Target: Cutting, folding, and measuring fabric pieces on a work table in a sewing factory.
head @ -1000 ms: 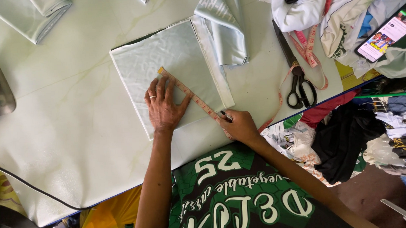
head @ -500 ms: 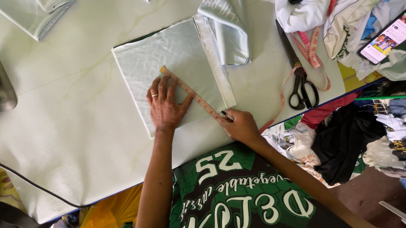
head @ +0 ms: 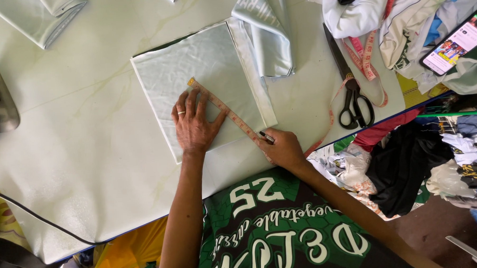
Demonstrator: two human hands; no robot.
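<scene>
The left hand (head: 193, 125) lies spread flat, pinning a wooden ruler (head: 224, 109) slantwise on the folded pale cloth (head: 194, 67) mid-counter. The right hand (head: 284, 150) pinches a dark marker (head: 266, 137) at the ruler's near end, by the cloth's near-right edge. Bare counter (head: 80, 155) stretches left; scissors (head: 353, 93) lie right.

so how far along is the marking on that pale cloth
Done: the folded pale cloth lies flat on the table, and the ruler sits slantwise across its corner. In hand: the left hand presses the ruler down while the right hand holds a pen at its lower end. Left: the scissors lie untouched; no cut shows.
</scene>
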